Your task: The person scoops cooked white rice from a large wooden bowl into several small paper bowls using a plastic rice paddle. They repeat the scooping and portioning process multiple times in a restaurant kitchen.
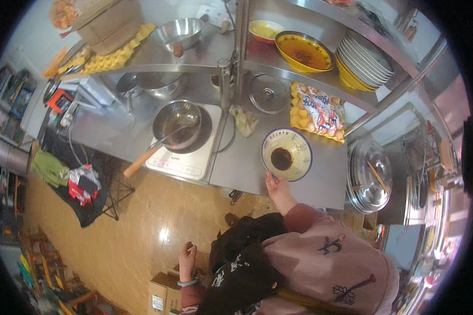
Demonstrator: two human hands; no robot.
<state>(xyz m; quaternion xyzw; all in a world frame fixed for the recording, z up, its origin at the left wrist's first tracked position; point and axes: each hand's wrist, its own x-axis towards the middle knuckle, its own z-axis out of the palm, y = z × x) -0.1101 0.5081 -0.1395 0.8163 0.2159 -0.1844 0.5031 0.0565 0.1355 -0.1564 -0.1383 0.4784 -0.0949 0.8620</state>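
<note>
A patterned ceramic bowl (298, 161) with a blue rim stands on the steel counter, with dark liquid (281, 158) pooled in its bottom. My right hand (276, 187) grips its near rim, thumb and fingers at the edge. Low over the floor on the left hangs my left hand (187, 258), fingers loosely bent and nothing visible in them. Left of the bowl, a wooden-handled pan (177, 143) sits on a white induction cooker (177, 167). Inside the pan rests a metal ladle (187, 120), over some dark contents.
A crumpled cloth (244, 121), a glass lid (267, 93) and a yellow egg tray (297, 105) lie behind the bowl. On the shelf above are a yellow bowl of reddish oil (303, 51) and stacked plates (364, 59). A folding chair (82, 212) stands left; a cardboard box (159, 293) is below.
</note>
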